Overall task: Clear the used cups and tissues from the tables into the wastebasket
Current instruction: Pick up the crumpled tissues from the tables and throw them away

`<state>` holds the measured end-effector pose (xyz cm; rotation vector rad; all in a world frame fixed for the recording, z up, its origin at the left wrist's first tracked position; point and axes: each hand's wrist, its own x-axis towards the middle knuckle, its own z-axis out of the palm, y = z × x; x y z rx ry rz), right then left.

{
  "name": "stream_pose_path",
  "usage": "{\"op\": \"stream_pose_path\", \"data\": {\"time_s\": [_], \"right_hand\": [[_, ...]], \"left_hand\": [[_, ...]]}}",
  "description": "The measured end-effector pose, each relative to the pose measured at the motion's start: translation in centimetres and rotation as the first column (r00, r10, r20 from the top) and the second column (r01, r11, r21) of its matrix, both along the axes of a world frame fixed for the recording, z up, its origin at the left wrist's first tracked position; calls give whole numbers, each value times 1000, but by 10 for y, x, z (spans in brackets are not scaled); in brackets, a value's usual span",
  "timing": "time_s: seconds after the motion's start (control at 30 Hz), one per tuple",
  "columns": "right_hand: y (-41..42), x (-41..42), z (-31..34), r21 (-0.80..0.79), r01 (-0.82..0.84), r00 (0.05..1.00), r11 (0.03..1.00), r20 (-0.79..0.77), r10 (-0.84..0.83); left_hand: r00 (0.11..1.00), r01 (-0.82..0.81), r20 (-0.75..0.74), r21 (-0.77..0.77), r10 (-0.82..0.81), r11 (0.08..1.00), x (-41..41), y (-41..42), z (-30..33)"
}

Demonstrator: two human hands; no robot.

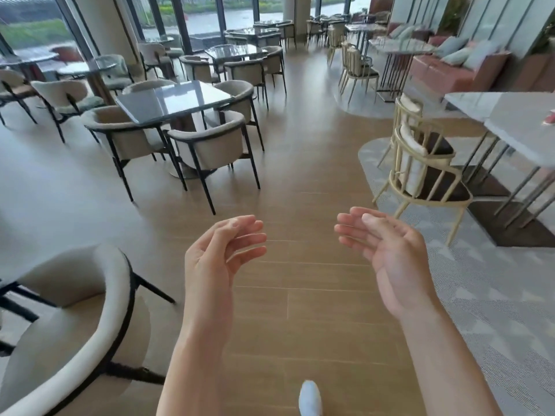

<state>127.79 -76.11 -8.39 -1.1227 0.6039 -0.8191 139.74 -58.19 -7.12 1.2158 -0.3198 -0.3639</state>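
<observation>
Right, both of your hands are up in front of you over the wood floor (294, 175) and neither is carrying anything. Your left hand (219, 253) is loose, fingers gently bent, palm turned inward; your right hand (387, 250) mirrors it, fingers relaxed and spread. That reads as hands between jobs, held ready while you walk, and your shoe (310, 397) is just showing at the bottom edge, mid-stride by the look of it.

Now, the rubbish. No wastebasket is in view anywhere, and the dark counter (171, 100) ahead on your left shows only a glossy top. The one candidate is on the pale counter (516, 121) far right: a small red-and-white thing (549, 118) at the very edge of view, too cut off to say whether it's a cup or a tissue. It sits well apart from both hands, behind the cream chair (420, 172).

My guess is you're scanning for the next pickup; a turn to the right would settle what that object is.
</observation>
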Motion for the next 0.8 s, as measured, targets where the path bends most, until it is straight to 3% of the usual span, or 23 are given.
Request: {"op": "stream_pose_path", "data": {"time_s": [0.2,0.47,0.8], "right_hand": [[-100,141,-31,64,2,999,998,32,-4],[-260,323,3,29,8,1000,1000,27,-9],[-420,519,-32,2,33,996,999,-78,-32]], "left_hand": [[999,37,-26,55,-36,998,135,-109,-26],[997,15,77,48,-18,999,328,-257,20],[999,21,-41,69,-18,997,532,-430,-24]]}}
